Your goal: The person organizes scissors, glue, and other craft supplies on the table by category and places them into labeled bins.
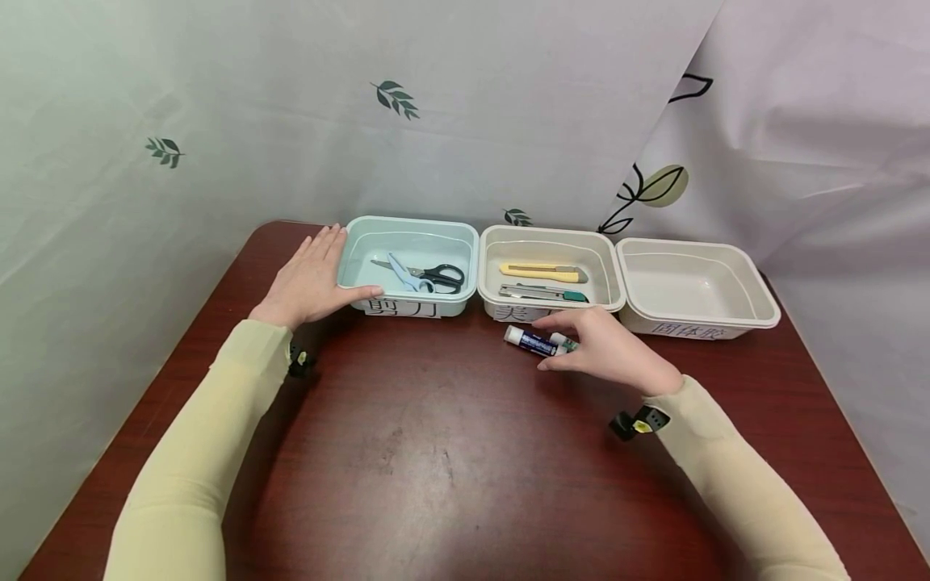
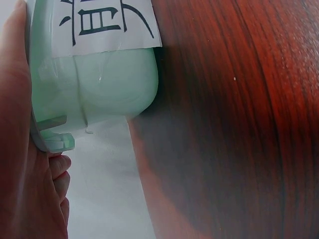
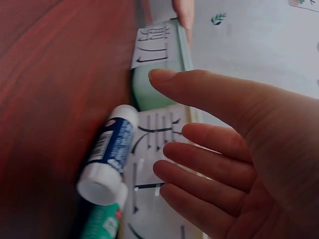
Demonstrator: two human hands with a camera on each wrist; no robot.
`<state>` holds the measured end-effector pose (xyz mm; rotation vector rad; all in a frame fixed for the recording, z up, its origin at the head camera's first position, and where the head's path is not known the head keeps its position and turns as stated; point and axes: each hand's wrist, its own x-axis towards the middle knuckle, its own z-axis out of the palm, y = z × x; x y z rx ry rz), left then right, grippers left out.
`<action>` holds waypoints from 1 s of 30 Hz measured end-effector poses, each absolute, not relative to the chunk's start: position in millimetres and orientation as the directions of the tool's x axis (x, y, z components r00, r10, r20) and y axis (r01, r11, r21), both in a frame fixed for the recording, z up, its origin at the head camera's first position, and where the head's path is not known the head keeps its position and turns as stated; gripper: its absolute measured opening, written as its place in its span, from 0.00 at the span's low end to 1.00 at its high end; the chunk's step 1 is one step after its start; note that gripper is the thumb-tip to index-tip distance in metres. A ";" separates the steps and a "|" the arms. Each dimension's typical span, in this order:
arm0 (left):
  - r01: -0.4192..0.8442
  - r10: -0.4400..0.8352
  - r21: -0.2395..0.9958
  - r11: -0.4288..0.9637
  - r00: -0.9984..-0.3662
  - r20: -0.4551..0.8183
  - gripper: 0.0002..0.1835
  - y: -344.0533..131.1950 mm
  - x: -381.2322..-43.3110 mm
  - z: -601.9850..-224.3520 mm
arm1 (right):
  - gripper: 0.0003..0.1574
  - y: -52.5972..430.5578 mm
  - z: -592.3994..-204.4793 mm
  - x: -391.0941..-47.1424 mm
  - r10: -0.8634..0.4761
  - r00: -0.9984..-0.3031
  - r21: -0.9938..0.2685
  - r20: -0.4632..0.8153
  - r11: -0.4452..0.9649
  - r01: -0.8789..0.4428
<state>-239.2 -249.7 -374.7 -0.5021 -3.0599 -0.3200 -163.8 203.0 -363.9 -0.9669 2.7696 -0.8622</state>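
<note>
My left hand (image 1: pixel 308 274) rests against the left side of a light blue bin (image 1: pixel 414 305), fingers straight, thumb along the front rim. Inside that bin lie black-handled scissors (image 1: pixel 445 277) and light blue scissors (image 1: pixel 410 276). Over two glue sticks on the table, my right hand (image 1: pixel 606 347) hovers with thumb and fingers spread. One glue stick (image 3: pixel 109 147) has a blue label and white ends. The other glue stick (image 3: pixel 102 223) has a green label and lies beside it, partly hidden by the hand in the head view. A gap separates the right fingers from both sticks in the right wrist view.
The middle beige bin (image 1: pixel 617 294) holds a yellow utility knife (image 1: pixel 541 273) and at least one silver-and-green utility knife (image 1: pixel 545 293). A third beige bin (image 1: pixel 690 282) stands at the right. Paper labels mark the bin fronts. A patterned curtain (image 1: pixel 291 105) hangs behind the table (image 1: pixel 436 452).
</note>
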 end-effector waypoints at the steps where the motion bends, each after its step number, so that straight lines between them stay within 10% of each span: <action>1: 0.319 0.315 0.200 0.926 -0.948 0.056 0.66 -249.6 -239.1 -374.8 | 0.35 202.5 -366.4 -163.9 -0.592 -0.799 -0.530 0.104 0.647 -0.548; 30: 0.314 0.311 0.204 0.927 -0.949 0.050 0.67 -249.4 -237.7 -372.4 | 0.29 193.5 -398.1 -167.5 -0.579 -0.805 -0.512 0.129 0.656 -0.554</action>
